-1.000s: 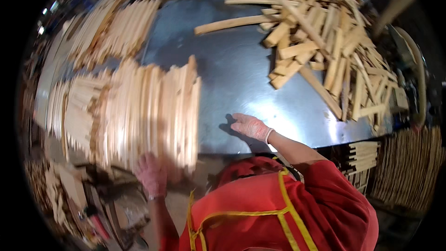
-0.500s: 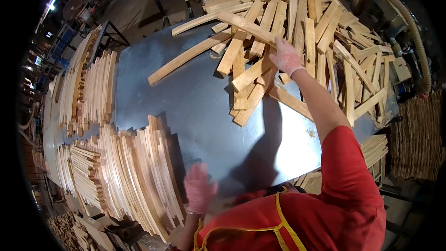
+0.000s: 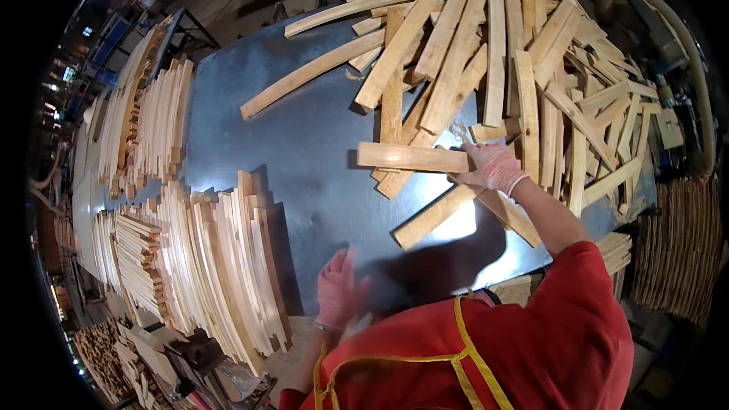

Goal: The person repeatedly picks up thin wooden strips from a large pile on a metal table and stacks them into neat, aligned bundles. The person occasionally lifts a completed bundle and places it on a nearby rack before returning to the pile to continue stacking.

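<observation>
My right hand, in a pale glove, is closed round the end of a short wooden slat that points left over the metal table. Below that slat another wooden piece slants down from under the same hand; I cannot tell whether it is gripped too. My left hand, also gloved, hovers by the near edge of the table. Its thumb and fingers are apart and nothing is in it. A loose heap of slats lies just beyond my right hand.
Upright rows of slats stand at the left of the table, with more rows behind them. One long slat lies apart at the far side. A ribbed hose hangs at the right, above a stacked wood pile.
My right hand has come nearer and slightly right, bringing a slat off the heap; the slat has swung nearly level. Another piece now lies lower. My left hand has shifted slightly right.
</observation>
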